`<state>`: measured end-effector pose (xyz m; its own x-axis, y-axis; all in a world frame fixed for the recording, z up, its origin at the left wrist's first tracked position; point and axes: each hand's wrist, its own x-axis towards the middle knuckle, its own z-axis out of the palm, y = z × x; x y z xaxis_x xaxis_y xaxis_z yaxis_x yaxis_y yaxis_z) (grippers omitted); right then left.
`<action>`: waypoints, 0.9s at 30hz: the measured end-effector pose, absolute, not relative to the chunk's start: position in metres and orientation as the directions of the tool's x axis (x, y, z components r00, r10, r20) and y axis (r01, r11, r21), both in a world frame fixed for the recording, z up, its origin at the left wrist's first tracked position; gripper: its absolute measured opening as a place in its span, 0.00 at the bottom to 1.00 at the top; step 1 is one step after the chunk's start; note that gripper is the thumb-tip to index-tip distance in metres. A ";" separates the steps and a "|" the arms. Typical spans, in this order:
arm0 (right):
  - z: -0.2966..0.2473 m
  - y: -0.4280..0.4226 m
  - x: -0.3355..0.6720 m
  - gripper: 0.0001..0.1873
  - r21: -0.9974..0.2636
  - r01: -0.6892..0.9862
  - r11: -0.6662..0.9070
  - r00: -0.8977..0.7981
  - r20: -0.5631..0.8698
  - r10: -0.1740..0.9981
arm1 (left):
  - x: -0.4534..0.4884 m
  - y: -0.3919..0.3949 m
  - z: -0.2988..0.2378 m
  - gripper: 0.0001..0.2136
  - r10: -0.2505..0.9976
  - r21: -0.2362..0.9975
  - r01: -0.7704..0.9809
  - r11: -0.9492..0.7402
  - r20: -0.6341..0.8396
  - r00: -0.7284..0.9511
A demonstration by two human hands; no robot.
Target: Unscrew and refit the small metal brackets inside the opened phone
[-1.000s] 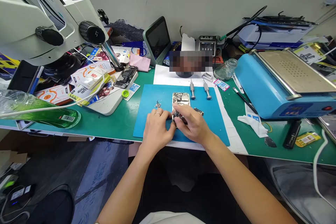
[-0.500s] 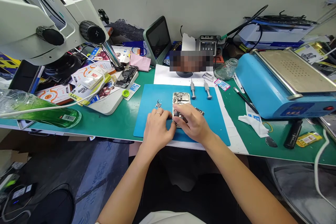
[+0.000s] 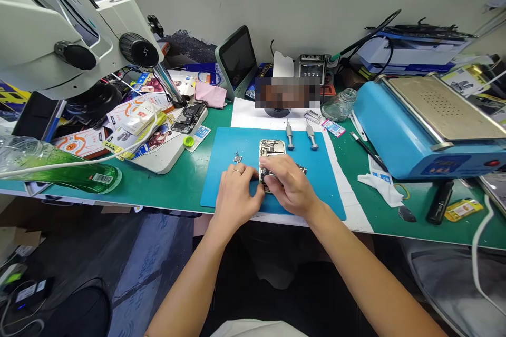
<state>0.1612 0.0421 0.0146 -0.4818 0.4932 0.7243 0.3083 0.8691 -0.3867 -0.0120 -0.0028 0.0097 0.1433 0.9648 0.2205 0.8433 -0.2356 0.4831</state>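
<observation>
An opened phone (image 3: 272, 146) with bare inner parts lies on the blue mat (image 3: 330, 184). My left hand (image 3: 238, 188) is closed at its left edge, thumb and fingertips gripping the side. Over the phone's lower half, my right hand (image 3: 293, 185) is curled with thumb and fingers drawn together. Something small and dark shows by these fingers, too hidden to name. A small metal part (image 3: 237, 157) sits beyond my left hand. Past my right hand, a dark component (image 3: 301, 169) partly shows. Two grey screwdrivers (image 3: 290, 137) lie at the mat's far edge.
A microscope (image 3: 114, 47) overhangs the left side, above boxes and another opened phone (image 3: 190, 116). A green bottle (image 3: 79, 168) lies at left. To the right stand a glass jar (image 3: 340, 105) and a blue heating plate machine (image 3: 395, 131). A black cylinder (image 3: 440, 202) lies near the front edge.
</observation>
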 end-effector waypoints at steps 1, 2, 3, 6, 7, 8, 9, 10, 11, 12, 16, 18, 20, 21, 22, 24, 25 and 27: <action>0.015 0.042 0.161 0.29 -0.401 0.303 0.865 -0.479 0.720 0.502 | -0.012 -0.003 0.009 0.02 0.965 0.487 0.841 -0.236 0.221 0.143; 0.015 0.042 0.161 0.29 -0.414 0.303 0.858 -0.475 0.715 0.513 | -0.012 -0.003 0.009 0.02 0.965 0.490 0.839 -0.236 0.220 0.143; 0.014 0.042 0.161 0.29 -0.421 0.306 0.854 -0.470 0.713 0.520 | -0.012 -0.002 0.009 0.02 0.965 0.492 0.838 -0.235 0.218 0.143; 0.013 0.043 0.161 0.29 -0.394 0.334 0.856 -0.473 0.716 0.514 | -0.012 -0.002 0.009 0.02 0.966 0.491 0.840 -0.232 0.218 0.140; 0.013 0.043 0.162 0.29 -0.377 0.342 0.861 -0.476 0.720 0.505 | -0.012 -0.003 0.009 0.02 0.965 0.489 0.841 -0.234 0.219 0.141; 0.013 0.043 0.162 0.29 -0.366 0.347 0.863 -0.479 0.722 0.499 | -0.012 -0.003 0.009 0.02 0.965 0.487 0.841 -0.235 0.221 0.142; 0.013 0.043 0.162 0.29 -0.366 0.346 0.864 -0.481 0.721 0.499 | -0.012 -0.003 0.009 0.02 0.964 0.485 0.842 -0.237 0.222 0.143; 0.014 0.043 0.162 0.28 -0.376 0.337 0.863 -0.482 0.719 0.501 | -0.012 -0.003 0.009 0.02 0.964 0.484 0.842 -0.239 0.223 0.145; 0.014 0.043 0.162 0.28 -0.390 0.323 0.862 -0.481 0.717 0.505 | -0.012 -0.003 0.010 0.02 0.964 0.485 0.841 -0.240 0.224 0.146; 0.015 0.042 0.162 0.28 -0.408 0.308 0.860 -0.480 0.714 0.510 | -0.012 -0.003 0.010 0.02 0.963 0.487 0.840 -0.241 0.226 0.145; 0.015 0.042 0.161 0.29 -0.429 0.302 0.851 -0.470 0.710 0.525 | -0.012 -0.003 0.010 0.02 0.963 0.489 0.838 -0.241 0.229 0.143; 0.014 0.043 0.162 0.29 -0.404 0.322 0.856 -0.469 0.717 0.515 | -0.012 -0.003 0.010 0.02 0.964 0.485 0.841 -0.239 0.224 0.145; 0.014 0.044 0.162 0.28 -0.388 0.332 0.860 -0.473 0.720 0.507 | -0.013 -0.003 0.009 0.02 0.964 0.486 0.841 -0.240 0.222 0.146; 0.014 0.044 0.163 0.28 -0.391 0.331 0.859 -0.476 0.717 0.510 | -0.013 -0.003 0.008 0.02 0.964 0.488 0.839 -0.240 0.222 0.147; 0.014 0.044 0.163 0.28 -0.402 0.327 0.855 -0.478 0.710 0.516 | -0.013 -0.003 0.008 0.02 0.964 0.491 0.837 -0.241 0.223 0.147; 0.013 0.044 0.164 0.29 -0.439 0.311 0.843 -0.476 0.696 0.538 | -0.013 -0.003 0.008 0.02 0.964 0.492 0.837 -0.241 0.223 0.146; 0.013 0.043 0.164 0.29 -0.457 0.304 0.836 -0.472 0.690 0.549 | -0.013 -0.003 0.008 0.03 0.964 0.490 0.838 -0.240 0.222 0.146; 0.012 0.043 0.164 0.30 -0.478 0.297 0.827 -0.467 0.682 0.562 | -0.013 -0.003 0.008 0.03 0.965 0.484 0.842 -0.236 0.218 0.146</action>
<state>0.1636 0.0433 0.0121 -0.4675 0.5623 0.6821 0.2971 0.8267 -0.4778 -0.0131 -0.0028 0.0082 0.1457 0.9651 0.2177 0.8423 -0.2364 0.4844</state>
